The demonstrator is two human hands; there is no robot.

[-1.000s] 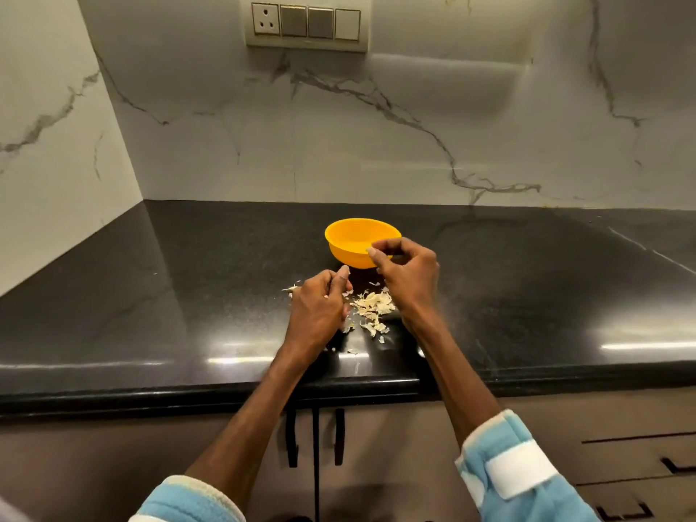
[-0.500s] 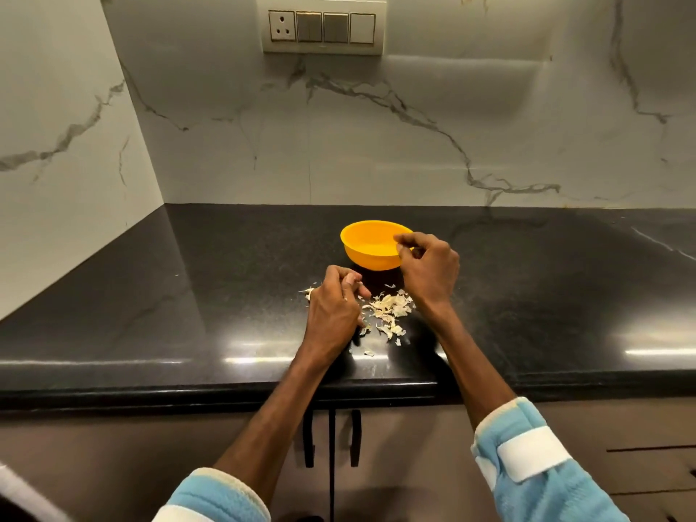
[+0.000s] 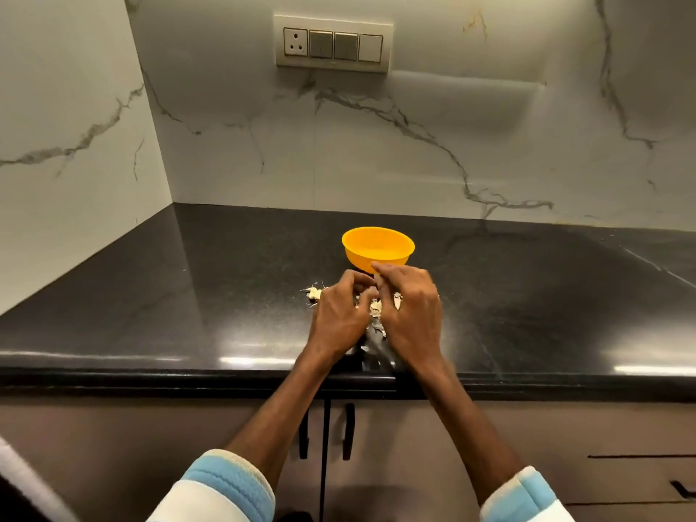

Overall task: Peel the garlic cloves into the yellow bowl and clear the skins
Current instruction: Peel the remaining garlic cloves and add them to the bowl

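The yellow bowl [image 3: 377, 246] stands on the black counter [image 3: 226, 295], just beyond my hands. My left hand [image 3: 337, 314] and my right hand [image 3: 412, 310] are side by side over the pile of garlic skins [image 3: 375, 307], backs up and fingers curled. Their fingertips meet just in front of the bowl. My left hand's fingers are closed round something small, seemingly a garlic clove, which the fingers hide. Whether my right hand pinches it is hidden. A few skins [image 3: 313, 293] lie to the left of my left hand.
A marble wall rises behind the counter and on the left, with a switch panel [image 3: 333, 44] above. The counter's front edge [image 3: 188, 374] runs just under my wrists, above cabinet doors with dark handles [image 3: 348, 431].
My right hand has come back from the bowl's rim and down beside my left hand over the skins. The camera has tilted up a little.
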